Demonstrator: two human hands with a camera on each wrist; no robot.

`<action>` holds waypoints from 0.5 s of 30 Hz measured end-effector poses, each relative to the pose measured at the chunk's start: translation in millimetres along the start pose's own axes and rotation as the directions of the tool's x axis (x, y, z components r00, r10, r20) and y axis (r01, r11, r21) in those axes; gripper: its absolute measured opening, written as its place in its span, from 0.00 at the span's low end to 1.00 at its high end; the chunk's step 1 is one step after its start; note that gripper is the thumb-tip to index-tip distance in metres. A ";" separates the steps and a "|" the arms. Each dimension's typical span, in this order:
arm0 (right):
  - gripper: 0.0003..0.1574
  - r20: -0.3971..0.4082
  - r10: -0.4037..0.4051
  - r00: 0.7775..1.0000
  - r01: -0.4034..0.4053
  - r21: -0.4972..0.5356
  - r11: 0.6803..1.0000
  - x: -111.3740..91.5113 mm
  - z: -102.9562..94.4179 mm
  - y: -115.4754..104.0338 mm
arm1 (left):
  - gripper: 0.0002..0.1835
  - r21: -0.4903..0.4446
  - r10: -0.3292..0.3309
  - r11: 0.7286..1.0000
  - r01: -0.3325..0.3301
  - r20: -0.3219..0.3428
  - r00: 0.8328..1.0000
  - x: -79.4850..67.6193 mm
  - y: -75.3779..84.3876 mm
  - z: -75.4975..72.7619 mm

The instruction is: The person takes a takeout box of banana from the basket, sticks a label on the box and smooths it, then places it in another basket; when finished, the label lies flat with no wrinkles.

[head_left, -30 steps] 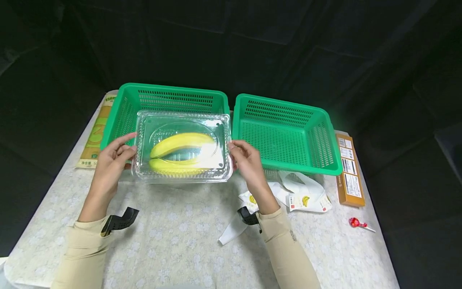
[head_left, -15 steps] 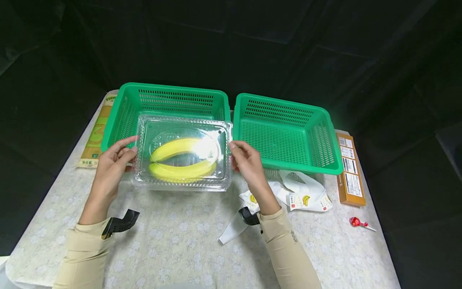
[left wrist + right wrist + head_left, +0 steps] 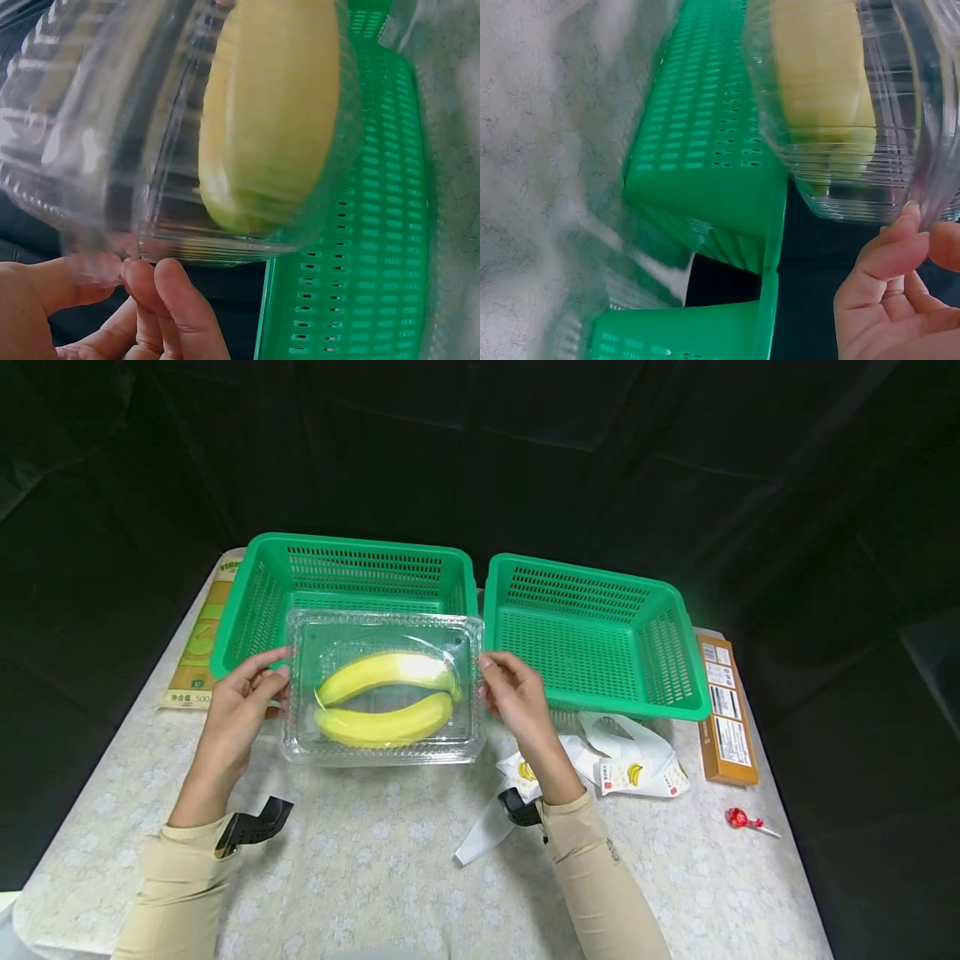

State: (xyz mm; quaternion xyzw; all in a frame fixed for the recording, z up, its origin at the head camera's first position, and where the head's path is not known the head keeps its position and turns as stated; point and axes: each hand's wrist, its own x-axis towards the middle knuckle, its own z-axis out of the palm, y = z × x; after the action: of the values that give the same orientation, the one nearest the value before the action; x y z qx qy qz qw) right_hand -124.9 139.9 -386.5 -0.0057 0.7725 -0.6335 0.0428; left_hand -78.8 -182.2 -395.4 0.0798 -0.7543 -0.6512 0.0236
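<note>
Left hand [image 3: 238, 700] and right hand [image 3: 517, 697] each pinch one end of the clear box [image 3: 382, 755], two bananas [image 3: 384, 723] inside, raised above the surface [image 3: 337, 877] and overlapping the left basket's [image 3: 360, 542] near edge in the head view. Grip looks fingertip-only on thin flanges, so uneven hands or sliding fruit could tip it or slip one end. Can't tell if it's latched; flexing might pop it open.

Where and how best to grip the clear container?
Likely by the protruding rim at both short ends: left hand from the left, right hand from the right. The container is broad, its thin rim offers a pinching edge, and bananas span its middle, so opposed grips should balance it.
</note>
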 end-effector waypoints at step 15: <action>0.17 0.002 -0.017 1.000 0.017 -0.016 1.000 -1.2 -0.4 -1.8 | 0.24 0.010 -0.022 1.000 0.022 0.013 1.000 -2.7 -1.6 1.1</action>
State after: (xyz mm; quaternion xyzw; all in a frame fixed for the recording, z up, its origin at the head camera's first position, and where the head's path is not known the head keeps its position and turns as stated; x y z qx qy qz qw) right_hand -123.8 140.0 -384.6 -0.0130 0.7774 -0.6277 0.0378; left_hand -76.2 -180.9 -396.9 0.0839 -0.7566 -0.6484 0.0110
